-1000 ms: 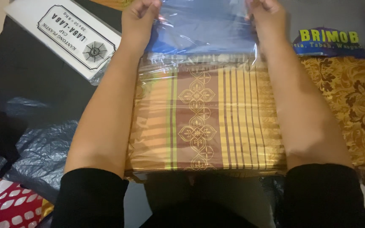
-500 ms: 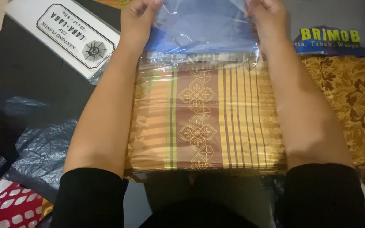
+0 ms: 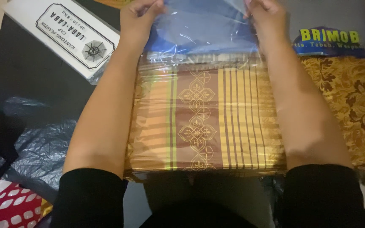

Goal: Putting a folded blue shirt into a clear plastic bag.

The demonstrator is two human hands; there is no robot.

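Both hands, the left hand [image 3: 138, 19] and right hand [image 3: 267, 17], are pinching the far open edge of a clear plastic bag [image 3: 199, 38]. Inside it, a folded gold-and-brown patterned cloth [image 3: 203, 118] is lying flat between the forearms, near the person.

The folded cloth [image 3: 203, 118] is gold and brown, striped, with a maroon band of pale diamond ornaments and a thin green line. The clear plastic bag [image 3: 199, 33] over its far end shows blue beneath. On the right lies a gold fabric [image 3: 351, 101] with brown floral scrolls. Far left, a white pack [image 3: 64, 33] carries black print; near left, black plastic [image 3: 30, 143] and a red-and-white patterned item [image 3: 5, 207].
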